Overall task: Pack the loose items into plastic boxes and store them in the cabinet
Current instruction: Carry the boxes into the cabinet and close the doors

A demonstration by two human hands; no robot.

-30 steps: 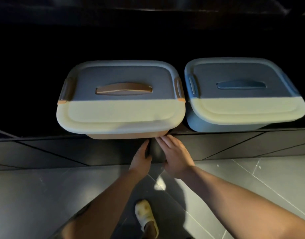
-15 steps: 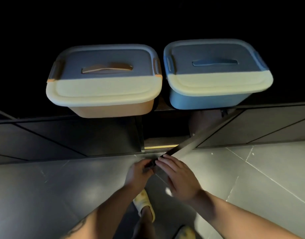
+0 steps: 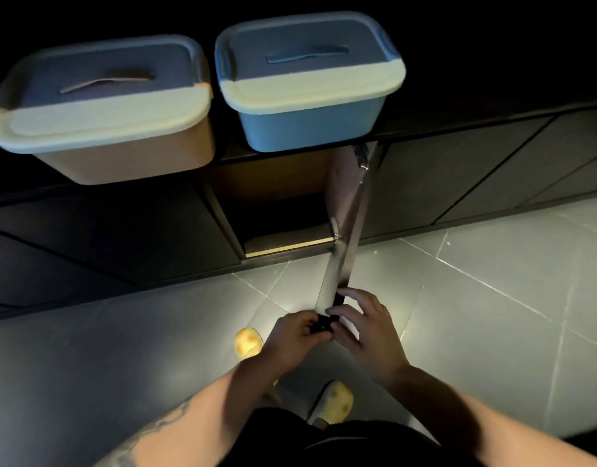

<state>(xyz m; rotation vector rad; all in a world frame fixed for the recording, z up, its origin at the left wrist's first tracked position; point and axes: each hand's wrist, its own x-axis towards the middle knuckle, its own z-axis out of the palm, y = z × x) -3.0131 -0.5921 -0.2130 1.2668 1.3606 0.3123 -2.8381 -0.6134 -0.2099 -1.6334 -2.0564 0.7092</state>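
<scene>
Both hands gripping the open door [image 3: 346,227] edge: left hand [image 3: 295,335] curling round it, right hand [image 3: 364,326] pinching it. Two lidded boxes [image 3: 105,109] sitting on worktop [image 3: 492,117].

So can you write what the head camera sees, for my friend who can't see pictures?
Seen from above, a person's left hand and right hand hold the edge of a dark cabinet door swung wide open. On the cabinet top sit an orange box and a blue box, both lidded. Yellow slippers stand on grey floor tiles.
</scene>
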